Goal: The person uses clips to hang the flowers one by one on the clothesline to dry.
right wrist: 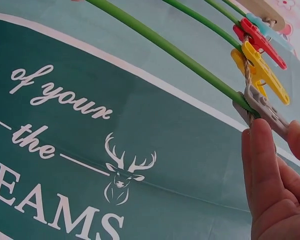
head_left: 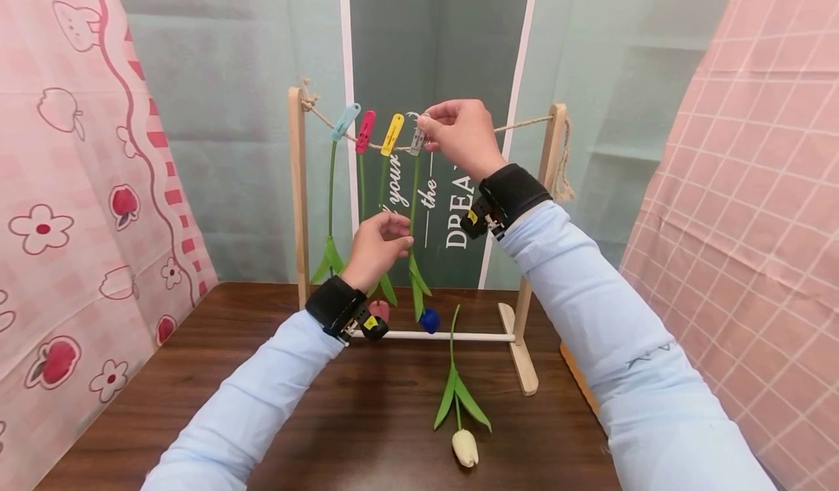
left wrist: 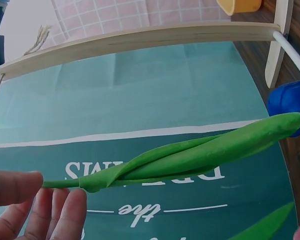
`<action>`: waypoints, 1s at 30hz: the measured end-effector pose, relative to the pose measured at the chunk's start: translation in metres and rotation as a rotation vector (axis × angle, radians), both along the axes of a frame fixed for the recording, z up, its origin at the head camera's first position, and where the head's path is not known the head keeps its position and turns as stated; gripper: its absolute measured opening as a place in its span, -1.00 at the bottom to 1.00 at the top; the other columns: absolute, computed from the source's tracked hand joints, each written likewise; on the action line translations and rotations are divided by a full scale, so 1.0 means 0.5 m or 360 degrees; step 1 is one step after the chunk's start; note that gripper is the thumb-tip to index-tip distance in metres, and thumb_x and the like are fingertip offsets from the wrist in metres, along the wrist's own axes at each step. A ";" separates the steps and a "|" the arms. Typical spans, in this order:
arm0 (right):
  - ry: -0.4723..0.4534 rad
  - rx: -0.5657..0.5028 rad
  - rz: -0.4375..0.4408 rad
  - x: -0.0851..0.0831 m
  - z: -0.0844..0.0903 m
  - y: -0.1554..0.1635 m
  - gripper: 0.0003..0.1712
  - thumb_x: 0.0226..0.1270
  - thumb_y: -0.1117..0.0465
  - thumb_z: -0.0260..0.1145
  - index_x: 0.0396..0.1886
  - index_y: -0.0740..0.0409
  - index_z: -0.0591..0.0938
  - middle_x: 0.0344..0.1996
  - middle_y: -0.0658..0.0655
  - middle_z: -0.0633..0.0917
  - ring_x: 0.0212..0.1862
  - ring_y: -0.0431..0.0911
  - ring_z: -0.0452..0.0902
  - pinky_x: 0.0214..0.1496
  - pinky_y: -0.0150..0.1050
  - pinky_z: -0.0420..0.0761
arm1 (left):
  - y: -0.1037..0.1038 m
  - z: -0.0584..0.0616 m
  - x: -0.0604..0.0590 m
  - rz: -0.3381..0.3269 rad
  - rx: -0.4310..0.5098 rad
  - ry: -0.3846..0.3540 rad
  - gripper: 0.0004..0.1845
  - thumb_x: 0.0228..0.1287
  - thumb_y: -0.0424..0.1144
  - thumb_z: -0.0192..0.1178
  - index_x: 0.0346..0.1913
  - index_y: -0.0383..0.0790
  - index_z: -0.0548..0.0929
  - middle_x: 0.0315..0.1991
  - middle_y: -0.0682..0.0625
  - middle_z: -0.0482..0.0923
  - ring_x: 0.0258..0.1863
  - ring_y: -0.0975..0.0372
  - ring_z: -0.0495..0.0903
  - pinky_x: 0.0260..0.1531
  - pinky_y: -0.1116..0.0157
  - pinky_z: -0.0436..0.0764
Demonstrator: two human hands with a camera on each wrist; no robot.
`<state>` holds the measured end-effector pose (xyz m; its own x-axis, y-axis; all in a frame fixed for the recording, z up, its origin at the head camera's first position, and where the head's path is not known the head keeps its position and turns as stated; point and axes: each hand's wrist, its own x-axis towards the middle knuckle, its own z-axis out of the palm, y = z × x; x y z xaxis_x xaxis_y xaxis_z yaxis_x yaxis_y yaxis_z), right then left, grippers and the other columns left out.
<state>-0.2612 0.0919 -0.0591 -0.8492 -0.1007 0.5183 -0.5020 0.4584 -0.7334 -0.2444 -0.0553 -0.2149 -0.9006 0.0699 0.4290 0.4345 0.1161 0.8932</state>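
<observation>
My right hand [head_left: 464, 135] pinches a grey clothespin [right wrist: 266, 111] on the rope [head_left: 524, 123]. Its jaws sit over the rope and the top end of a green stem [right wrist: 165, 52]. From that stem a blue artificial tulip [head_left: 429, 321] hangs head down. Lower on the same stem, just above the leaves [left wrist: 205, 152], my left hand [head_left: 380, 247] holds it between thumb and fingers. Left of the grey one, light blue [head_left: 346, 122], red [head_left: 365, 132] and yellow [head_left: 392, 135] clothespins hold other stems on the rope. A pink bloom [head_left: 378, 310] shows partly behind my left wrist.
The rope spans two wooden posts [head_left: 298, 199] joined by a white bar [head_left: 459, 336] near the table. A white tulip [head_left: 465, 447] lies on the brown table [head_left: 367, 418] in front. A yellow-orange container [left wrist: 240, 5] stands at the right, partly behind my right arm.
</observation>
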 end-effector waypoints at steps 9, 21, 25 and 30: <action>0.0033 -0.0002 -0.0027 0.000 0.002 0.006 -0.64 0.33 0.15 0.34 0.04 0.25 0.64 -0.13 0.15 0.71 -0.21 -0.10 0.70 -0.12 -0.35 0.64 | -0.016 -0.004 0.004 -0.0021 0.0009 -0.0037 -0.74 0.24 -0.54 0.24 -0.02 -0.45 0.58 -0.21 -0.22 0.60 -0.22 0.04 0.62 -0.29 0.26 0.69; 0.0075 -0.0024 -0.0063 0.018 0.014 0.024 -0.56 0.29 0.16 0.39 0.11 0.26 0.60 -0.08 0.17 0.69 -0.20 -0.08 0.70 -0.11 -0.34 0.64 | -0.032 -0.003 0.014 -0.0057 -0.0024 -0.0056 -0.75 0.23 -0.51 0.25 -0.03 -0.43 0.57 -0.22 -0.22 0.60 -0.15 -0.09 0.61 -0.26 0.23 0.69; 0.0086 -0.0065 -0.0026 0.023 0.012 0.032 -0.56 0.29 0.20 0.39 0.11 0.28 0.59 -0.07 0.20 0.68 -0.18 -0.08 0.68 -0.14 -0.34 0.65 | -0.036 -0.007 0.017 -0.0078 -0.0043 -0.0062 -0.76 0.25 -0.50 0.25 -0.03 -0.46 0.56 -0.23 -0.23 0.59 -0.15 -0.13 0.60 -0.24 0.21 0.69; 0.0126 -0.0110 0.0007 0.035 0.007 0.040 -0.58 0.28 0.21 0.39 0.09 0.28 0.60 -0.08 0.20 0.68 -0.16 -0.05 0.67 -0.13 -0.31 0.66 | -0.044 -0.012 0.025 -0.0113 -0.0103 -0.0041 -0.75 0.28 -0.48 0.23 -0.01 -0.47 0.55 -0.22 -0.24 0.60 -0.16 -0.10 0.61 -0.22 0.19 0.69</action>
